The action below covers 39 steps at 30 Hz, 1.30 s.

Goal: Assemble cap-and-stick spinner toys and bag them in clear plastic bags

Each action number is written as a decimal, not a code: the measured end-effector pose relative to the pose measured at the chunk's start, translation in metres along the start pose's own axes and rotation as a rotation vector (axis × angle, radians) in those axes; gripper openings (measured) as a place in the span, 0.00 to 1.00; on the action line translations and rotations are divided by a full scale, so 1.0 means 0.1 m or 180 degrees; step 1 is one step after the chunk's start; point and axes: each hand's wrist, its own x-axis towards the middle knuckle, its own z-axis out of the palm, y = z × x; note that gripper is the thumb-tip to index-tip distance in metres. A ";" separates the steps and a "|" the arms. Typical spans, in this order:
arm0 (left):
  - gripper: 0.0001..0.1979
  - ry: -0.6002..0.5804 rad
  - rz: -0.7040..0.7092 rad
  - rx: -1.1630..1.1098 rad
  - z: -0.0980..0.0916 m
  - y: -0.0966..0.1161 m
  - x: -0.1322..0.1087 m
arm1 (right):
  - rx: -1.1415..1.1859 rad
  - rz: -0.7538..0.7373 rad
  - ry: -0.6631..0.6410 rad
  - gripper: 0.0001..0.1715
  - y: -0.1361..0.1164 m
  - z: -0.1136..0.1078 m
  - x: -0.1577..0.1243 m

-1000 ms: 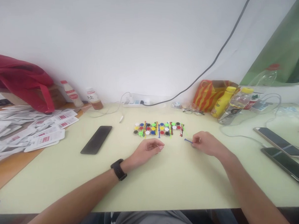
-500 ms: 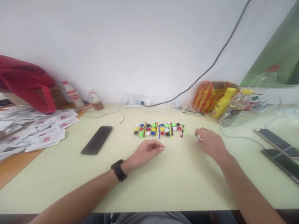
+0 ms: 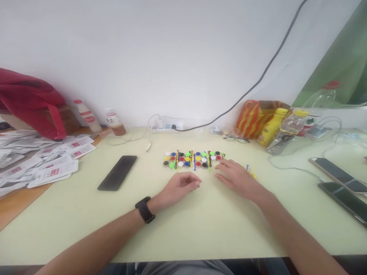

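Observation:
My left hand (image 3: pixel 183 188) rests on the table, fingers loosely curled in and thumb near the fingertips, with nothing visible in it. Just beyond it lie rows of small round discs (image 3: pixel 187 158) in white, blue, red, yellow, green and black. Thin coloured golf-tee-like pegs (image 3: pixel 192 159) lie in upright bundles between groups of discs. My right hand (image 3: pixel 238 180) is palm down at the right end of these rows, fingers apart, fingertips close to the last pegs and partly covering them. To its right lie a blue peg (image 3: pixel 247 167) and a small yellow piece (image 3: pixel 254 175).
A black phone (image 3: pixel 118 173) lies on the left, two phones (image 3: pixel 340 175) on the right. White packets (image 3: pixel 53 164) pile up at far left. Bottles (image 3: pixel 288 132), a striped bag (image 3: pixel 248 118), glasses (image 3: pixel 236 138) and a power strip (image 3: pixel 164 128) line the wall.
My right hand has moved left from the blue peg to the right end of the rows, and its fingers have spread. The blue peg and yellow piece now show. My left hand has stayed put.

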 end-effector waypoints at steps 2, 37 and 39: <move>0.14 -0.0016 -0.0003 -0.0024 0.00 0.01 0.00 | 0.0103 0.0054 -0.0151 0.13 0.01 -0.05 0.01; 0.14 -0.0091 -0.0035 0.0020 -0.01 0.00 0.01 | -0.0832 0.0682 -0.0134 0.19 0.10 0.17 0.01; 0.14 -0.0084 -0.0032 0.0005 -0.01 0.00 0.01 | -0.0837 0.0740 -0.0144 0.19 0.10 0.16 0.01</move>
